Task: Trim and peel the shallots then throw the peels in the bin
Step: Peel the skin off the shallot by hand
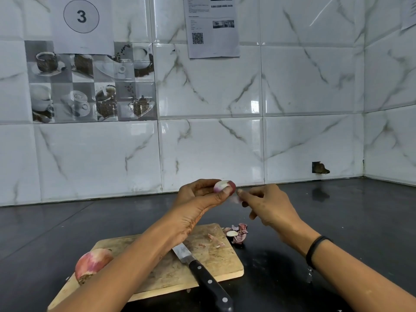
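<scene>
Left grip (198, 199) curled and raised, right grip (267, 206) pinching just beside it.

Dark countertop (337, 221), wooden cutting board (171, 271) on it, peel pile (238, 233) beside

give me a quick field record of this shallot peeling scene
left hand: grips part-peeled shallot, raised above the counter
right hand: pinches a blurred peel strip beside that shallot
knife: lying on cutting board, handle toward the person
unpeeled shallot: on the board's left end
peel pile: on the counter, at the board's far right corner
</scene>
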